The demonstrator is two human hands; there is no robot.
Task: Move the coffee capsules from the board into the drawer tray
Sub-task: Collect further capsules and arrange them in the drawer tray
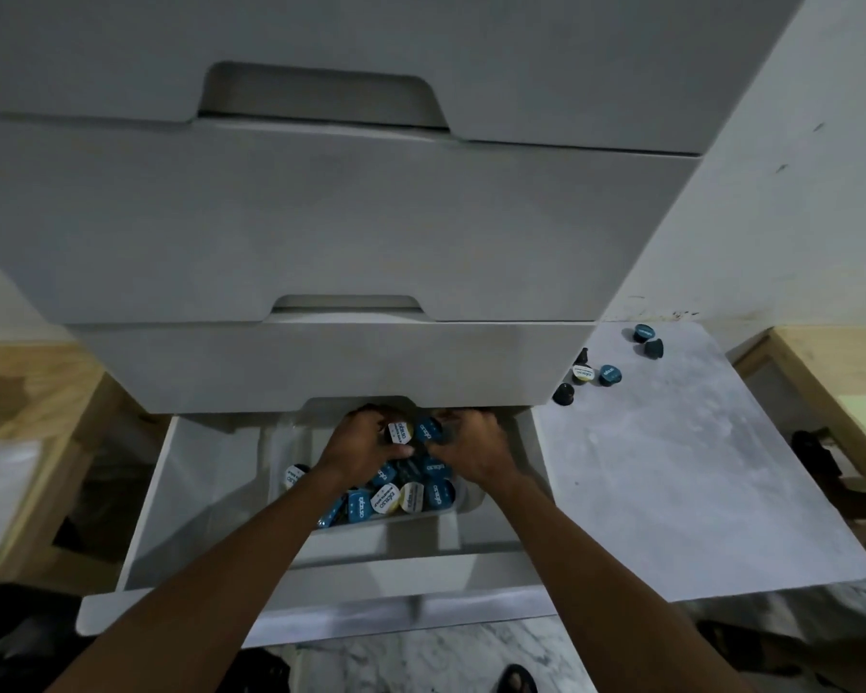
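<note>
The bottom drawer (151,497) of a grey cabinet is pulled out, and a pale tray (386,535) inside it holds a heap of blue and yellow-lidded coffee capsules (396,495). Both my hands are over the tray's far end. My left hand (358,445) is closed around capsules, a white-and-yellow lid showing at its fingers. My right hand (471,445) is closed on more capsules, one blue lid visible. To the right lies the white board (681,472), with several loose capsules (610,375) at its far end near the cabinet.
Closed grey drawers (321,232) rise above the open one and overhang its back. Wooden furniture (36,392) stands at the left and a wooden frame (831,372) at the right. A sandalled foot (518,680) rests on the marble floor below.
</note>
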